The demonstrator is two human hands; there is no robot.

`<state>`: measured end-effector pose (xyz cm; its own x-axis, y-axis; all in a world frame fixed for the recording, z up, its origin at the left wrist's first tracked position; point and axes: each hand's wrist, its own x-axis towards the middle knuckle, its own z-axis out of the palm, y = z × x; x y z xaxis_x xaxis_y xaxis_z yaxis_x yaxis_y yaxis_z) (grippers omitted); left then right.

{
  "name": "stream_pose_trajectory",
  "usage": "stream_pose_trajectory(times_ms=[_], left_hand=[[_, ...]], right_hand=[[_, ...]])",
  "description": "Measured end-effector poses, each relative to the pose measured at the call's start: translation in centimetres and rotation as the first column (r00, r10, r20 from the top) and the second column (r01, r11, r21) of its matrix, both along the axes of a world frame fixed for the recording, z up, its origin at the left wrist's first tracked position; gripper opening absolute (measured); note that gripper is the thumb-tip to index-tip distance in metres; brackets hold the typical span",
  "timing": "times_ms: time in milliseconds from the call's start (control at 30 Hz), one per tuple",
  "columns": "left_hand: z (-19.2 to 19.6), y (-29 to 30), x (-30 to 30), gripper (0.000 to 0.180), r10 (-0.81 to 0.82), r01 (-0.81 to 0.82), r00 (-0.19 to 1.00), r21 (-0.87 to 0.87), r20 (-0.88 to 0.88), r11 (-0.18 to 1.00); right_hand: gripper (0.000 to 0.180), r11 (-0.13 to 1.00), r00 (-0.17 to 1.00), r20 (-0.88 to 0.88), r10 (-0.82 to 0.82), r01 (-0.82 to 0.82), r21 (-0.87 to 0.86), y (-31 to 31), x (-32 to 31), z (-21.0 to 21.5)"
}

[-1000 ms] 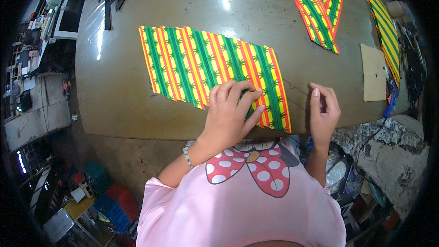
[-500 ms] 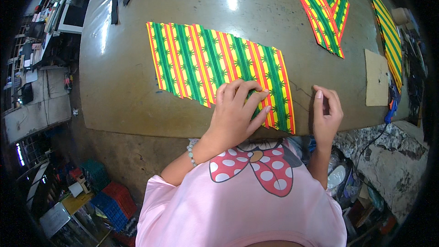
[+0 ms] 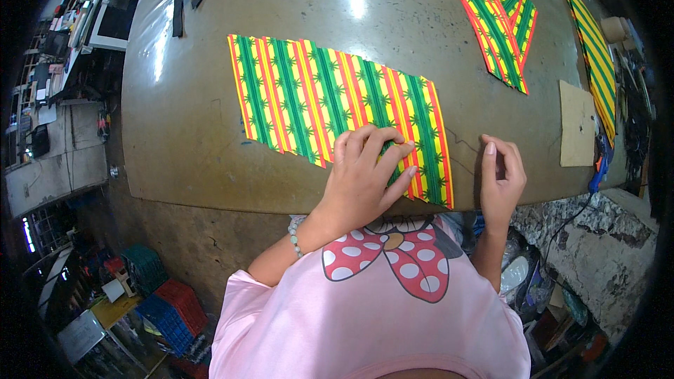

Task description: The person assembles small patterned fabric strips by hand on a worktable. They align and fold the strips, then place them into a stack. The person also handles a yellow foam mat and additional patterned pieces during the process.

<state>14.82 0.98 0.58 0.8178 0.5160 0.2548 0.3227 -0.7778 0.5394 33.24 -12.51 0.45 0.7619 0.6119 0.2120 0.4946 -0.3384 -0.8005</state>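
Noting our left grip (image 3: 358, 184) resting half-bent on the striped panel (image 3: 305, 98), not clenched; right grip (image 3: 503, 174) loosely curled beside it, can't tell if pinching anything. Panel lies flat on the desk (image 3: 186, 154); we judge light, thin, slidy, best held by side edges. Green-yellow-red, leaf print, stepped ends. V-shaped matching piece (image 3: 488, 24) beyond.

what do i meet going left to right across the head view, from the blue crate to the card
Blue crate → striped pieces → right hand → card
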Motion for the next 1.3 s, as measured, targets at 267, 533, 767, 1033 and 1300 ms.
stream_pose_trajectory(times_ms=[267, 533, 767, 1033, 1300], left_hand=[[0.0, 0.1, -0.1, 0.034, -0.001, 0.001, 1.0, -0.011, -0.01, 1.0], [0.1, 0.2, -0.2, 0.031, -0.004, 0.004, 1.0, -0.047, 0.011, 0.999], [0.7, 0.4, 0.0, 0.031, 0.013, -0.013, 1.0, -0.104, -0.001, 0.995], [0.4, 0.5, 0.0, 0.027, 0.022, -0.02, 1.0, -0.109, 0.019, 0.994], [0.5, 0.8, -0.5, 0.029, -0.069, 0.072, 0.997, -0.078, 0.04, 0.994]], right_hand=[[0.011, 1.0, 1.0, 0.007, -0.005, 0.005, -0.022, 0.0, 0.0, 0.0], [0.009, 0.981, 0.958, 0.244, 0.153, -0.118, -0.152, 0.9, -0.5, 0.3], [0.008, 0.97, 0.948, 0.263, 0.179, -0.125, -0.21, 1.1, -0.4, 0.8], [0.009, 0.966, 0.946, 0.283, 0.159, -0.09, -0.242, 1.0, -0.9, 1.1], [0.012, 0.968, 0.916, 0.367, 0.163, -0.076, -0.24, 0.7, -1.5, 1.1]])
